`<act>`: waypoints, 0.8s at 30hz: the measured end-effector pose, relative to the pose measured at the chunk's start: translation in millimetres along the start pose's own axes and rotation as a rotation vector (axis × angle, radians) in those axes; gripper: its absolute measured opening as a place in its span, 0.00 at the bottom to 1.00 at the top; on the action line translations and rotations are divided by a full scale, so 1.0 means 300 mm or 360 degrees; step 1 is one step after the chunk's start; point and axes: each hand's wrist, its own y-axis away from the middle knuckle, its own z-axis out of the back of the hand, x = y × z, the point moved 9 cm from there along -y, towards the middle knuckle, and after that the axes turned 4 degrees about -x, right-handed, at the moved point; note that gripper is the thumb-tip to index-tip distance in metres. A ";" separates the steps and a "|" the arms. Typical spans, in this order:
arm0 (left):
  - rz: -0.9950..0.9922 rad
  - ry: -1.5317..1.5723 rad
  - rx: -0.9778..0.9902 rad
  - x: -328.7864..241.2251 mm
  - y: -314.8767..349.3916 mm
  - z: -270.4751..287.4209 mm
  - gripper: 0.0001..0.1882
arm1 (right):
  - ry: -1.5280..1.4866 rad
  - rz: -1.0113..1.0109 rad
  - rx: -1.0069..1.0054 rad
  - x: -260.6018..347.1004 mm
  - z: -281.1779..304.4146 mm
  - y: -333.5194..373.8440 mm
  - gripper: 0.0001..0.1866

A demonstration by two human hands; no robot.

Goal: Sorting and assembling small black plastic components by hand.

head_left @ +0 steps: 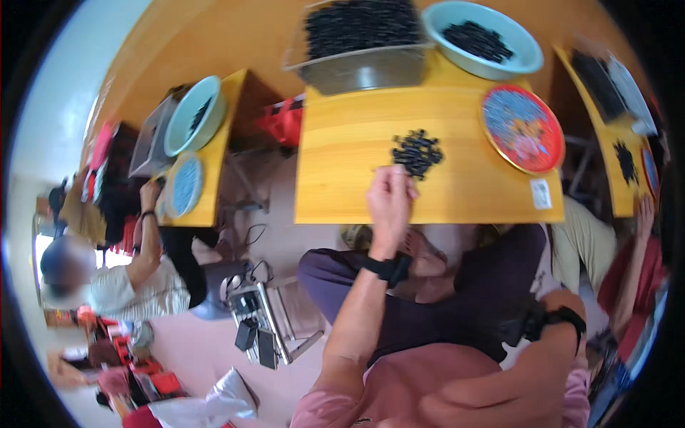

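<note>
My left hand [391,196] rests at the near edge of a small pile of short black pieces [417,153] on the yellow wooden table [342,157]. Its fingers are closed together at the tips, and anything between them is too small to make out. A black band circles that wrist. Close to my chest, over my lap, my right hand [471,399] is blurred and large, away from the table; its fingers cannot be told apart. To the right of the pile lies a round red-rimmed tray [555,146] with small blue-grey pieces on a colourful base.
A clear bin [357,69] full of black pieces and a light blue basin [489,68] stand at the table's far side. Co-workers sit at tables left [210,182] and right [622,203] with similar containers. A metal-framed stand [275,328] with black devices is on the floor.
</note>
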 end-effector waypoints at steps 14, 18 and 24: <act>-0.0140 -0.0111 0.0082 -0.011 0.015 -0.030 0.12 | 0.1200 -0.1286 -0.0409 -0.788 0.249 0.509 0.06; -0.0156 -0.0223 0.0085 -0.017 0.013 -0.021 0.06 | 0.1042 -0.1571 -0.0500 -0.914 0.234 0.632 0.09; -0.0298 -0.0387 -0.0045 -0.046 0.017 -0.012 0.04 | 0.1063 -0.1385 -0.0223 -0.917 0.117 0.545 0.11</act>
